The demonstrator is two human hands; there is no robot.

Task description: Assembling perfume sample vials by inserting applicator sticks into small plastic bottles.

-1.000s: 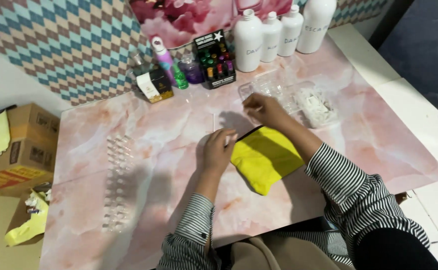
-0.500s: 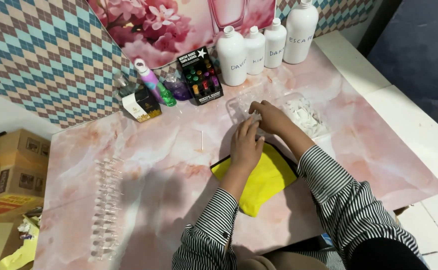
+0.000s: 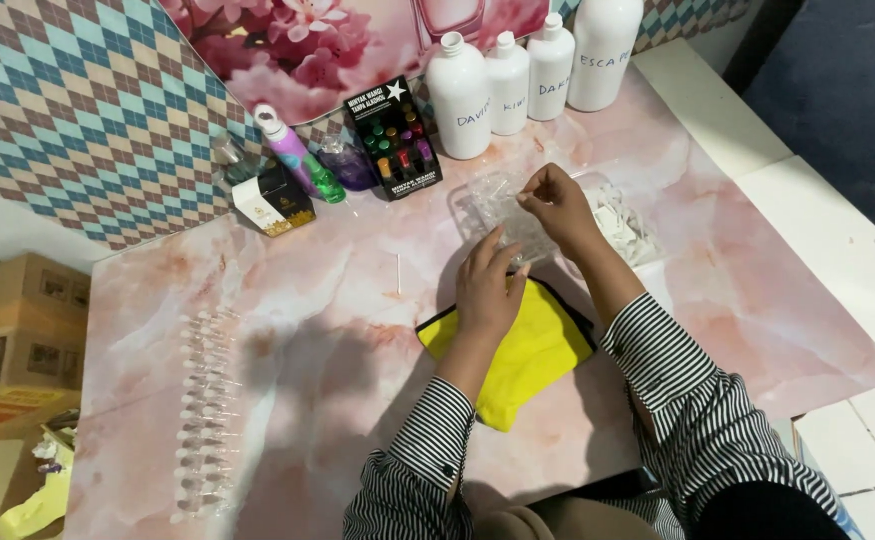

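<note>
My left hand rests over the far edge of a folded yellow cloth with dark trim, fingers apart, reaching towards a clear plastic bag of small clear parts. My right hand is at that bag, thumb and fingers pinched on something tiny and clear; I cannot make out what it is. Both arms wear striped sleeves.
Several white bottles stand at the back by a black box of small coloured vials, a purple spray bottle and a small dark box. Rows of small clear vials lie at left. Cardboard boxes sit off the pink marble table.
Both hands have moved from the yellow cloth up to the clear plastic bag. The right hand now pinches at the bag, and the camera view has shifted closer.
</note>
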